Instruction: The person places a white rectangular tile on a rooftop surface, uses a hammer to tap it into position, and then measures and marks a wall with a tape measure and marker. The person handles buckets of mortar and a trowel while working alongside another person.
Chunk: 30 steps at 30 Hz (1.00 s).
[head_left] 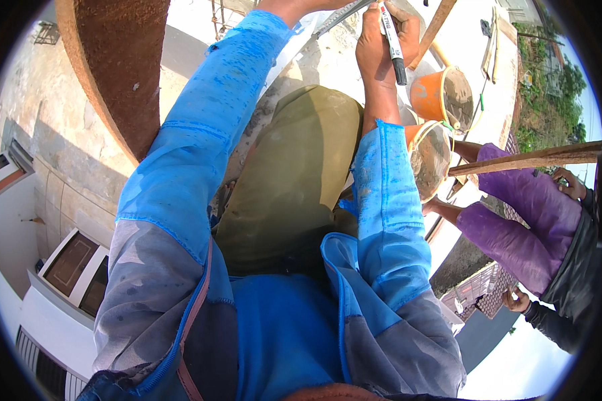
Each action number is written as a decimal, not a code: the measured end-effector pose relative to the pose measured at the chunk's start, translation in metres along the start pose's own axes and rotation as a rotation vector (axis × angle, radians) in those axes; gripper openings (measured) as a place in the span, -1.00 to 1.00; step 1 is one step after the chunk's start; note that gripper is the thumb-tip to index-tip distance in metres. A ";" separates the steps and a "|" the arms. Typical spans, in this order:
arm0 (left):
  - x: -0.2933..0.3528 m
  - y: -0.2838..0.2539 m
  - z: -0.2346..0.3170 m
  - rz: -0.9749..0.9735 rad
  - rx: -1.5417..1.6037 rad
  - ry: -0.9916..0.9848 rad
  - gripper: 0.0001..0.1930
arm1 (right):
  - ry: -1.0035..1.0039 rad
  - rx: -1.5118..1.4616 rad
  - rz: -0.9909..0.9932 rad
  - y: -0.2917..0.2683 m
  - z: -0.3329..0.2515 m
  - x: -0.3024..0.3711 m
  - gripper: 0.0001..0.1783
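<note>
My right hand (374, 52) is at the top of the view, its fingers closed around a marker pen (390, 35). The pen has a white barrel and a black end that points down toward my wrist. A thin grey metal strip (342, 19) slants up to the right between my hands and meets the right hand's fingers. My left hand (301, 7) reaches in beside the strip at the upper edge. Its fingers are mostly cut off there, so their grip is hidden. Both forearms wear blue sleeves.
Two orange buckets (427, 95) with grey mortar stand right of my right arm. A person in purple shorts (525, 210) is at the right, by a wooden beam (532, 159). A large brown board (117, 63) rises at the upper left. House roofs and greenery lie beyond.
</note>
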State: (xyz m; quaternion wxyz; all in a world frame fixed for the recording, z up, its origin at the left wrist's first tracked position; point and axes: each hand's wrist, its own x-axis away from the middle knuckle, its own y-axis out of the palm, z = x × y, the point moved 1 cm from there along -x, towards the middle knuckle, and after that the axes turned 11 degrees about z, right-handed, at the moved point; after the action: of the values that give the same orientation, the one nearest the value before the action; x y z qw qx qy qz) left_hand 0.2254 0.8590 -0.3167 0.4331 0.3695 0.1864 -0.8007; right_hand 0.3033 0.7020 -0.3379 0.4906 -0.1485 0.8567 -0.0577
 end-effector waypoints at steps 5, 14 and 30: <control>-0.001 -0.001 0.001 0.019 -0.013 0.078 -0.51 | -0.015 -0.049 0.021 0.003 0.000 -0.002 -0.89; -0.001 -0.001 -0.011 0.015 -0.066 0.086 -0.52 | -0.061 -0.047 0.004 0.003 -0.011 -0.006 -0.91; 0.000 0.000 -0.003 0.004 0.023 -0.014 -0.52 | -0.072 -0.072 0.035 0.004 -0.002 -0.003 -0.86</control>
State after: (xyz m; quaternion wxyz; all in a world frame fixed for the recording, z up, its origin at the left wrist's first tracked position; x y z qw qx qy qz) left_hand 0.2266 0.8612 -0.3182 0.4316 0.3692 0.1734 -0.8046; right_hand 0.3022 0.7068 -0.3355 0.5164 -0.1533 0.8424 -0.0128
